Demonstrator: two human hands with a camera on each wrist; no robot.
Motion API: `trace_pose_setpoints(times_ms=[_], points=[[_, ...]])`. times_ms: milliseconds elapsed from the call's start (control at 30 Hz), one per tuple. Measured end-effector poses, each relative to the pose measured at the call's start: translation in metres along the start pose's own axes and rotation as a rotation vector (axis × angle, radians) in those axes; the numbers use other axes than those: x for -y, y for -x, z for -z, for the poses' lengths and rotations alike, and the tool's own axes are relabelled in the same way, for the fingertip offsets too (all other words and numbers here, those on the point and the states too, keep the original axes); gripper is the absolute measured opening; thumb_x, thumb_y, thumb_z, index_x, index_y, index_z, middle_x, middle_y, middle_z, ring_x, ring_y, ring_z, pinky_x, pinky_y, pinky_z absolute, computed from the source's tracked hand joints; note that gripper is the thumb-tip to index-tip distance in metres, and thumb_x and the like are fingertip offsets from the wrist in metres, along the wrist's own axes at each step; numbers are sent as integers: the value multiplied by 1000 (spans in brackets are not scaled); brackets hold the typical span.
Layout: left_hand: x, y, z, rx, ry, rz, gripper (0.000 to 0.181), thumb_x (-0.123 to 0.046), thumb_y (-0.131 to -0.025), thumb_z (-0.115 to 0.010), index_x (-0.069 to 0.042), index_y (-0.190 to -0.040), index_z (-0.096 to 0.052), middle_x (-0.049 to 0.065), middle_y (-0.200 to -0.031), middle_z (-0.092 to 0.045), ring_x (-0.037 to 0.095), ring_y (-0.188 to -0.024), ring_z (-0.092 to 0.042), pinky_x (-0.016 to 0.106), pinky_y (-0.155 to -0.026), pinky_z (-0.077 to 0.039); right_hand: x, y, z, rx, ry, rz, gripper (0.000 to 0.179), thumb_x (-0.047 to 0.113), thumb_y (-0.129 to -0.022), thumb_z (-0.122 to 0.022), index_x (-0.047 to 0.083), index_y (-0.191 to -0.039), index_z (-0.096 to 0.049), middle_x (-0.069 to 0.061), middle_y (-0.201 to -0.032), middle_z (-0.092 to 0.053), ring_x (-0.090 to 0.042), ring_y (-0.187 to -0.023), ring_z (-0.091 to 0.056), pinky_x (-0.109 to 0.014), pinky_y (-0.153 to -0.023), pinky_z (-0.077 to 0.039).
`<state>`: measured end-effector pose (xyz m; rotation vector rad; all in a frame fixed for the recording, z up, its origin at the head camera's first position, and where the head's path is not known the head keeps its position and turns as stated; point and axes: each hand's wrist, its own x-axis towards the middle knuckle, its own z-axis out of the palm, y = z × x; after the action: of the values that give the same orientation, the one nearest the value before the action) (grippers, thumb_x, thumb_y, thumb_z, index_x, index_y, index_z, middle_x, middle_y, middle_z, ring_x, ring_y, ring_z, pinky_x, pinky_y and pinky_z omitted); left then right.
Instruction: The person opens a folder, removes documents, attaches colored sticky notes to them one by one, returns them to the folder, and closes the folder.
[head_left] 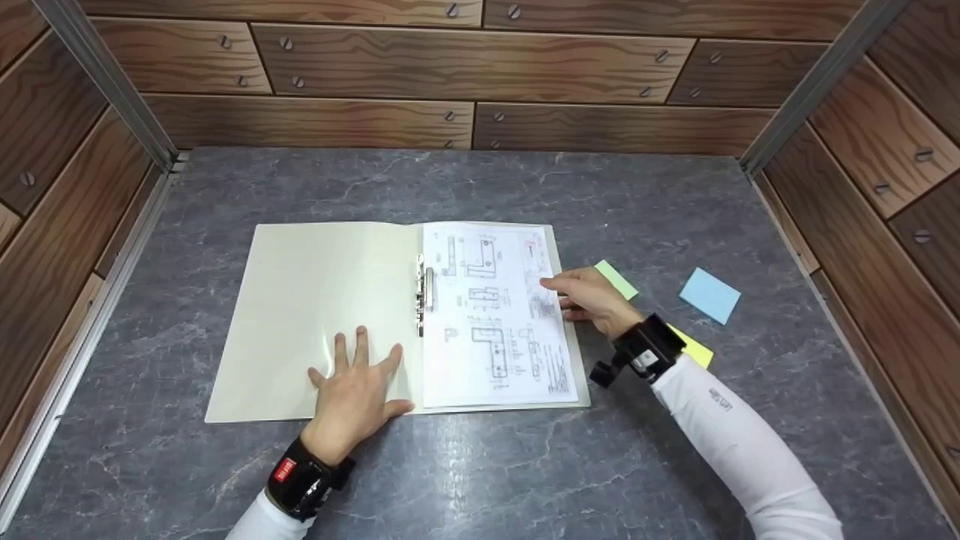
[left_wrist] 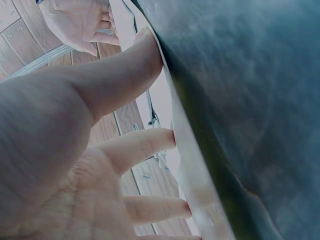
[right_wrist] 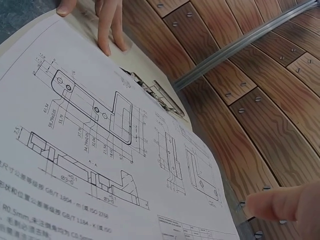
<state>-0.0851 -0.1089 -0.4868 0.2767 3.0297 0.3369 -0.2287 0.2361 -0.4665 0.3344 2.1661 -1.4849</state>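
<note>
Flatly, the left hand [head_left: 351,397] splays on folder [head_left: 300,292] — right hand [head_left: 595,298] at paper [head_left: 450,367], grip unclear.

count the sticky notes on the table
3: a green one just right of the folder, a blue one farthest right, and a yellow one partly hidden by the right wristband. More could be hidden under that arm.

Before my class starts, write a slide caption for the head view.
Left hand spread on an open folder, right hand at the edge of the drawing sheet, sticky notes nearby.
</note>
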Motion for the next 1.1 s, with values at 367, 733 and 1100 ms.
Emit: trace_pose_setpoints(times_ms=[367, 733, 1100], points=[[0, 0, 1, 22, 9, 11, 84, -53, -78, -87, -19, -150, -59, 38, -162, -37, 67, -148, -34, 93, -93, -40, 4, 4, -6, -40, 72, 37, 52, 33, -104, -66, -2, -142, -61, -3, -110, -62, -11, -77, -49, -18, -65, -48], [0, -1, 2, 24, 22, 13, 84, -52, -78, -87, -19, -150, -59, 38, -163, -36, 67, -148, -33, 94, -94, -39, 7, 4, 0, -12, 18, 16, 72, 37, -106, -63, 0, -161, -35, -20, -145, -59, -22, -111, -66, -31, -92, -58], [1, -1, 0, 27, 27, 10, 84, -52, -78, -88, -19, -150, -59, 38, -163, -36, 67, -148, -33, 94, -94, -38, -2, 4, -1, -36, -55, 27, 74, 33, -105, -65, 8, -164, -27, -17, -140, -60, -15, -100, -72, -27, -78, -62]])
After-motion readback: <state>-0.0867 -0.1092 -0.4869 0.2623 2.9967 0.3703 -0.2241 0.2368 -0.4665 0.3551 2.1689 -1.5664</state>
